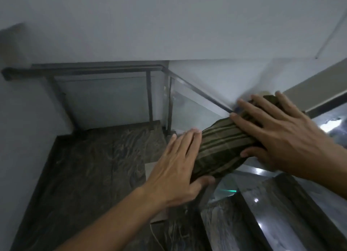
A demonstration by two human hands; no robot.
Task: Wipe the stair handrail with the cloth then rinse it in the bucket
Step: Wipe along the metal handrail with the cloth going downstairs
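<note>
Your left hand [176,168] and right hand [277,136] lie flat, fingers apart, pressing the cloth [223,147] wrapped over the handrail [197,89] at 3 o'clock, covering all sides. Bucket unseen.

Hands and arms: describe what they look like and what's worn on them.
Both the left hand and right hand are bare: no gloves, rings, watch or bracelets visible. Both forearms are uncovered as far as the frame shows, with no sleeves in view. Fingers are slender with short, unpainted nails. No markings visible.
</note>
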